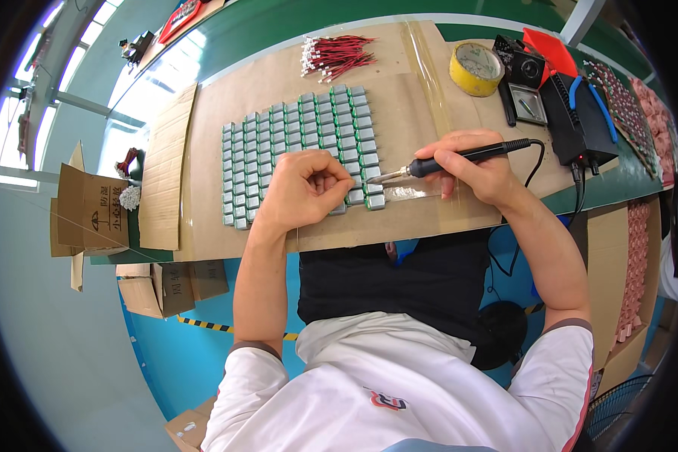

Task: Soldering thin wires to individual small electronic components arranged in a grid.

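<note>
Rows of small grey blocks with green edges (294,124) stand in a slanted grid on the brown work surface. My left hand (305,188) is closed in a pinch over the grid's near right part. A thin strand that looks like solder wire (297,239) trails below that hand; the bit between the fingertips is hidden. In my right hand (484,169) is a soldering iron (423,167) with a black handle. Its metal tip points left and reaches the blocks at the grid's right edge, close to my left fingertips. Whether the tip touches one, I cannot tell.
Red and black wires with white ends (337,56) lie in a bundle at the back. Yellow tape (476,69), a black soldering station (576,124) and blue-handled pliers (597,105) are at the right. The iron's cord (539,162) loops there. A cardboard sheet (166,173) lies left.
</note>
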{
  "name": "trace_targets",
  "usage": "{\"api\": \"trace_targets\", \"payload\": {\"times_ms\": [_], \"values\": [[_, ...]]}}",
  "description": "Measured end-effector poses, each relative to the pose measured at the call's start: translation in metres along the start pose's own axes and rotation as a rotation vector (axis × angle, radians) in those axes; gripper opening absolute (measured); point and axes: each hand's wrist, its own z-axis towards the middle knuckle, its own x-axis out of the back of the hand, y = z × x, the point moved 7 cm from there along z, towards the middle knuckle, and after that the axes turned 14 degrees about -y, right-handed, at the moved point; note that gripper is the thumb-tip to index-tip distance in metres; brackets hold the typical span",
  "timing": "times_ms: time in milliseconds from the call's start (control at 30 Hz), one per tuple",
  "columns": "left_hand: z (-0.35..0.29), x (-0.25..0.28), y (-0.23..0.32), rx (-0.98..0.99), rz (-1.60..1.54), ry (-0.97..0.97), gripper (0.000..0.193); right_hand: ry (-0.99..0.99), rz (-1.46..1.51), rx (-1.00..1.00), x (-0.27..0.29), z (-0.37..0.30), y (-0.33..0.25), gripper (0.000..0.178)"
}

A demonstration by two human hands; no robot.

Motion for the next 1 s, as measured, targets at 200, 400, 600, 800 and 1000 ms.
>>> {"api": "trace_targets", "payload": {"times_ms": [200,400,600,800,1000], "values": [[-0.0011,0.0006,0.0005,-0.022,-0.003,0.006,0.005,0.015,0.013,-0.014,0.0019,-0.0015,0.0003,0.021],[-0.0011,0.0005,0.0032,-0.052,0.020,-0.007,0.006,0.011,0.004,-0.003,0.0021,-0.0022,-0.0002,0.021],[-0.0014,-0.0011,0.0012,-0.038,0.010,0.005,0.007,0.003,-0.007,0.000,0.0017,-0.0017,-0.0014,0.021],[-0.0014,-0.0011,0.0006,-0.039,0.007,0.016,0.007,0.005,-0.015,-0.004,0.0006,-0.0013,0.0004,0.020],[-0.0009,-0.0015,0.0016,-0.041,0.026,0.014,0.007,0.009,-0.024,-0.015,0.0005,-0.0011,-0.0006,0.020]]}}
